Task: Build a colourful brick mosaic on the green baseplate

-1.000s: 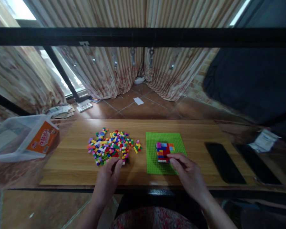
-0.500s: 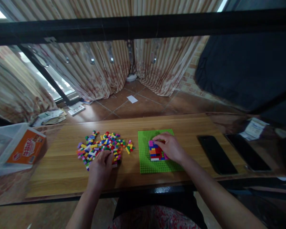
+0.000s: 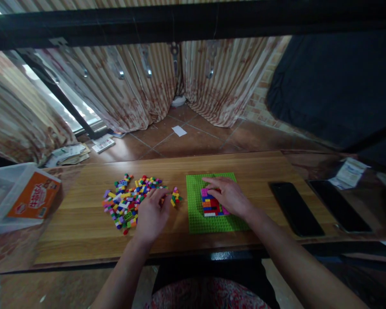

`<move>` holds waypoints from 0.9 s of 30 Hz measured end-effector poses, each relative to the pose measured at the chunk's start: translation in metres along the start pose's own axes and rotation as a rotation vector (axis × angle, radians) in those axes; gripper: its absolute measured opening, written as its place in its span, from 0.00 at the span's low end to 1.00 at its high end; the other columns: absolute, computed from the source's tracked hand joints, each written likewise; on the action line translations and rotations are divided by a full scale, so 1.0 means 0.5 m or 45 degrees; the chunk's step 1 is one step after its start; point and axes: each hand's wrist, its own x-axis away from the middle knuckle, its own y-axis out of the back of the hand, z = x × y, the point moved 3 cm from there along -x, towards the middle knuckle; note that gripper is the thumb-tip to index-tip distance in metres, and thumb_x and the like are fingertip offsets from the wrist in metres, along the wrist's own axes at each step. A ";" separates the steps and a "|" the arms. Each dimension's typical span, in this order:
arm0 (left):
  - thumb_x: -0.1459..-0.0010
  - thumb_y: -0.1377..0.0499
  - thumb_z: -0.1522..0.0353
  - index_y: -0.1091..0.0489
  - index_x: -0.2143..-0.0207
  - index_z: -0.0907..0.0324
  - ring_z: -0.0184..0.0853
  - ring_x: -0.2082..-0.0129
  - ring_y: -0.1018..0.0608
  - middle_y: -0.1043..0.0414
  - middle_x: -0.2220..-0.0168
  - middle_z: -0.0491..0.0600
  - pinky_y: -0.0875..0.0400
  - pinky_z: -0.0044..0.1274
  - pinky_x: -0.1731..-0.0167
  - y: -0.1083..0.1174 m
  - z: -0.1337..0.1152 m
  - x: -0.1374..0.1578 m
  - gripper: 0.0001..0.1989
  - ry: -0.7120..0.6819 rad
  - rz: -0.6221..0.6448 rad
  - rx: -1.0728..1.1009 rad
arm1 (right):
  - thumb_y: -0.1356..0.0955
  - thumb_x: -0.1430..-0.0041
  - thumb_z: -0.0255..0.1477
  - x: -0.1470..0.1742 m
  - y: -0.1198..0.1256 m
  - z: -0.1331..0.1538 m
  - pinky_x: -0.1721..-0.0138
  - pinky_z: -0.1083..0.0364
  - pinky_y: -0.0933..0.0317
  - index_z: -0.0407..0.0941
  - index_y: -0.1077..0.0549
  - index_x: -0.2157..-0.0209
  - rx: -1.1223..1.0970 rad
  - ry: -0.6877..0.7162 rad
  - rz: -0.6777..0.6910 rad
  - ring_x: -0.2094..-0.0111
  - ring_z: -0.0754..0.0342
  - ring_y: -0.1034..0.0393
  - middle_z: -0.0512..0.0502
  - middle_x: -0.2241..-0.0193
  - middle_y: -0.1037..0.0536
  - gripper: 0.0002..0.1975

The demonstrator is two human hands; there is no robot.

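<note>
My left hand [image 3: 153,212] is over the right side of a pile of small toy bricks [image 3: 122,199] in many colours. Its thumb and fingers are drawn together in a pinch; whatever is between them is too small or hidden to make out. On the green baseplate [image 3: 196,223] sits a low block of joined bricks [image 3: 209,210] in red, blue, orange, white and pink. My right hand [image 3: 228,195] rests over the back and right of that block, its fingers spread and touching near the pink corner. Part of the block is covered by this hand.
Between pile and baseplate lies a small cluster of bricks [image 3: 176,198]. Two dark phones [image 3: 297,208] lie to the right. A clear plastic box [image 3: 6,189] with an orange label stands at the left end of the wooden table [image 3: 77,236]. Behind it hang striped curtains [image 3: 131,94].
My left hand has moved right and slightly away from me across the pile, uncovering bricks on its left. My right hand has stayed at the block, its fingers now more spread.
</note>
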 end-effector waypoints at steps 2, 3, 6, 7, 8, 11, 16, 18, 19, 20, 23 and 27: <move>0.41 0.48 0.66 0.26 0.66 0.58 0.33 0.68 0.25 0.26 0.68 0.48 0.34 0.23 0.66 -0.027 -0.046 -0.031 0.11 -0.085 0.067 0.084 | 0.33 0.43 0.24 -0.003 0.001 -0.001 0.49 0.46 0.36 0.52 0.28 0.49 -0.072 -0.049 0.044 0.56 0.51 0.26 0.51 0.63 0.19 0.20; 0.41 0.47 0.67 0.26 0.65 0.58 0.32 0.69 0.26 0.26 0.68 0.48 0.34 0.23 0.66 -0.044 -0.065 -0.048 0.10 -0.100 0.104 0.110 | 0.33 0.43 0.24 -0.004 0.001 -0.003 0.50 0.46 0.35 0.52 0.29 0.49 -0.112 -0.077 0.073 0.57 0.51 0.26 0.51 0.64 0.19 0.20; 0.43 0.45 0.68 0.24 0.66 0.58 0.30 0.73 0.27 0.24 0.69 0.47 0.34 0.22 0.68 -0.100 -0.106 -0.090 0.10 -0.090 0.314 0.171 | 0.33 0.44 0.23 -0.009 0.002 -0.010 0.52 0.48 0.33 0.50 0.30 0.47 -0.197 -0.152 0.144 0.59 0.51 0.24 0.50 0.62 0.19 0.22; 0.44 0.45 0.69 0.23 0.67 0.58 0.30 0.72 0.26 0.24 0.70 0.47 0.34 0.21 0.68 -0.117 -0.115 -0.099 0.10 -0.092 0.411 0.184 | 0.32 0.44 0.24 -0.011 0.003 -0.011 0.53 0.48 0.33 0.50 0.30 0.47 -0.212 -0.160 0.160 0.59 0.51 0.24 0.49 0.61 0.19 0.22; 0.45 0.44 0.70 0.22 0.68 0.58 0.30 0.72 0.26 0.23 0.71 0.46 0.35 0.21 0.69 -0.131 -0.120 -0.105 0.10 -0.080 0.480 0.199 | 0.32 0.44 0.24 -0.012 0.004 -0.011 0.53 0.48 0.33 0.50 0.31 0.46 -0.222 -0.162 0.175 0.58 0.51 0.25 0.48 0.61 0.19 0.23; 0.47 0.45 0.70 0.22 0.70 0.58 0.30 0.73 0.27 0.24 0.74 0.45 0.36 0.20 0.71 -0.153 -0.121 -0.110 0.11 -0.016 0.584 0.243 | 0.33 0.43 0.25 -0.017 0.008 -0.009 0.52 0.48 0.34 0.50 0.32 0.45 -0.215 -0.158 0.221 0.57 0.50 0.25 0.47 0.60 0.19 0.24; 0.50 0.42 0.67 0.21 0.71 0.59 0.29 0.75 0.28 0.25 0.77 0.44 0.37 0.19 0.75 -0.163 -0.107 -0.106 0.10 0.199 0.587 0.302 | 0.32 0.44 0.26 -0.021 0.011 -0.007 0.49 0.47 0.36 0.49 0.34 0.44 -0.161 -0.166 0.245 0.56 0.49 0.25 0.48 0.62 0.18 0.25; 0.52 0.42 0.67 0.21 0.71 0.60 0.30 0.75 0.28 0.26 0.78 0.45 0.37 0.19 0.76 -0.169 -0.104 -0.107 0.10 0.256 0.602 0.312 | 0.32 0.45 0.26 -0.021 0.009 -0.010 0.49 0.47 0.36 0.49 0.34 0.43 -0.161 -0.182 0.252 0.55 0.49 0.25 0.48 0.63 0.18 0.26; 0.52 0.42 0.68 0.21 0.71 0.61 0.30 0.75 0.28 0.26 0.78 0.45 0.37 0.20 0.76 -0.172 -0.104 -0.108 0.10 0.272 0.608 0.312 | 0.32 0.45 0.26 -0.020 0.007 -0.012 0.50 0.47 0.36 0.48 0.35 0.43 -0.167 -0.188 0.253 0.56 0.49 0.25 0.48 0.63 0.18 0.26; 0.52 0.42 0.68 0.21 0.71 0.61 0.30 0.75 0.28 0.27 0.78 0.46 0.37 0.20 0.76 -0.174 -0.104 -0.109 0.10 0.281 0.609 0.311 | 0.33 0.44 0.26 -0.019 0.005 -0.014 0.50 0.48 0.35 0.48 0.35 0.43 -0.173 -0.192 0.252 0.57 0.50 0.25 0.48 0.63 0.18 0.26; 0.54 0.42 0.69 0.21 0.71 0.61 0.32 0.74 0.27 0.26 0.78 0.47 0.35 0.21 0.74 -0.176 -0.107 -0.110 0.10 0.303 0.594 0.303 | 0.33 0.45 0.27 -0.012 0.003 -0.021 0.51 0.48 0.35 0.48 0.35 0.43 -0.142 -0.227 0.219 0.58 0.49 0.24 0.47 0.61 0.19 0.26; 0.53 0.43 0.69 0.21 0.70 0.60 0.34 0.72 0.26 0.25 0.76 0.48 0.32 0.22 0.71 -0.174 -0.118 -0.100 0.11 0.302 0.560 0.280 | 0.31 0.48 0.34 0.002 0.013 -0.021 0.52 0.44 0.34 0.47 0.31 0.46 -0.031 -0.250 0.086 0.56 0.44 0.26 0.44 0.56 0.21 0.26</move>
